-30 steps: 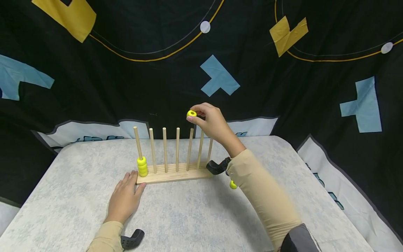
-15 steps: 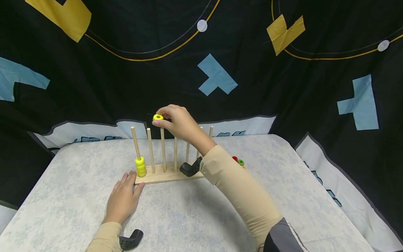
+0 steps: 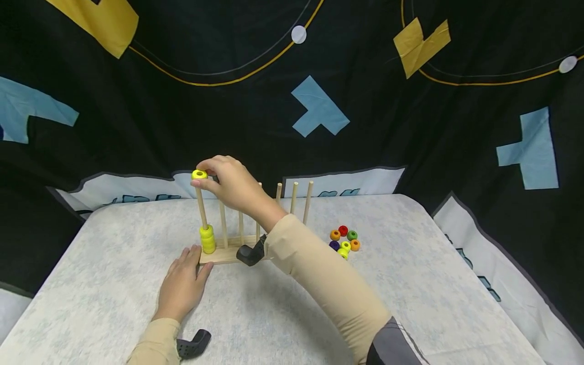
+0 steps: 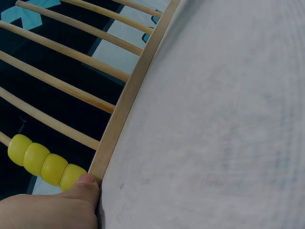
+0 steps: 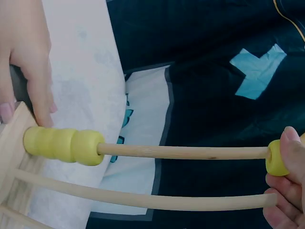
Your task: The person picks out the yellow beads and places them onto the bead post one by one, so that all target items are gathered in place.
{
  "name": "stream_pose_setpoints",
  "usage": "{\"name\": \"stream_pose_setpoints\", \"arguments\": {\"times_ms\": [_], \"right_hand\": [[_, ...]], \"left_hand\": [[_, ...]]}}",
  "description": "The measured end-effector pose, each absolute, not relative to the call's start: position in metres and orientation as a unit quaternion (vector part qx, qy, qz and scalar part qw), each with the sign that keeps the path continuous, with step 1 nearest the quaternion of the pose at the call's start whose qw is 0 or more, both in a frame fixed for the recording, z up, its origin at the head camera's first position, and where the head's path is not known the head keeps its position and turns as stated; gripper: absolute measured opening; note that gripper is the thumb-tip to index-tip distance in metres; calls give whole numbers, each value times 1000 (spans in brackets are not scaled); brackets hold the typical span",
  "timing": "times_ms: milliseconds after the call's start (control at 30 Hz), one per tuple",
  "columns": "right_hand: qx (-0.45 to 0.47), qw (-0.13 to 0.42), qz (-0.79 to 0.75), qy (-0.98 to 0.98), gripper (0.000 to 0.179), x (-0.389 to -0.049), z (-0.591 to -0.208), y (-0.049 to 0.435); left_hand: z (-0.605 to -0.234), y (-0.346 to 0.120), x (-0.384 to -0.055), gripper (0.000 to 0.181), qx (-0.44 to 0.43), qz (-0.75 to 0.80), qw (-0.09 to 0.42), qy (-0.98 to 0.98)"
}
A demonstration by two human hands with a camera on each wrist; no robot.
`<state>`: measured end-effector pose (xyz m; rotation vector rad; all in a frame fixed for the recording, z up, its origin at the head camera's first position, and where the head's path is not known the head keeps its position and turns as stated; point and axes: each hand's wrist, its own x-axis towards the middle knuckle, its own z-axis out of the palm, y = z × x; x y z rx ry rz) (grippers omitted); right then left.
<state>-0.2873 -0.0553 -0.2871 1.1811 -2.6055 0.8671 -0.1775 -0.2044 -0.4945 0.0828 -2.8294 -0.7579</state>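
A wooden rack [image 3: 220,258] with a row of upright pegs stands on the table. Several yellow beads [image 3: 208,239] are stacked at the foot of its leftmost peg [image 3: 201,208]. Between thumb and fingers, my right hand [image 3: 234,185] pinches another yellow bead [image 3: 199,174] right at that peg's tip; the right wrist view shows this bead [image 5: 275,160] in line with the peg end. My left hand [image 3: 182,284] rests at the rack's left end with its fingers extended, the thumb [image 4: 86,183] touching the base corner beside the stack.
To the right of the rack, a loose cluster of beads lies on the table [image 3: 410,284]: red [image 3: 343,230], green [image 3: 352,235], orange [image 3: 355,245], dark purple [image 3: 334,245] and yellow [image 3: 345,246]. A black curtain [image 3: 219,121] hangs behind. My right forearm crosses in front of the rack.
My right hand has carried the pinched yellow bead leftward along the peg tops to the leftmost peg's tip. The bead cluster at right has come into view. My left hand stays put.
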Motion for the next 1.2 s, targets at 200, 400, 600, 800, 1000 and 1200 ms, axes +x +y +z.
{"name": "stream_pose_setpoints", "arguments": {"times_ms": [200,400,600,800,1000,1200], "right_hand": [[392,69,276,-875,40,-287,-286,-59],[397,62,258,-879,42,-285,-284,-63],[397,57,234,-886,42,-283,-286,-65],[403,64,224,-885,41,-284,-289,-64],[398,52,215,-890,41,-283,-289,-63],[401,62,208,-890,42,-284,-291,-62]], "left_hand": [[-493,-205,-178,63,28,-257,111,-960],[-494,-206,-178,62,30,-256,111,-960],[-496,-206,-177,63,28,-257,107,-960],[-497,-206,-178,62,27,-256,118,-959],[-497,-205,-178,63,26,-257,117,-959],[-496,-205,-178,63,25,-258,113,-959]]}}
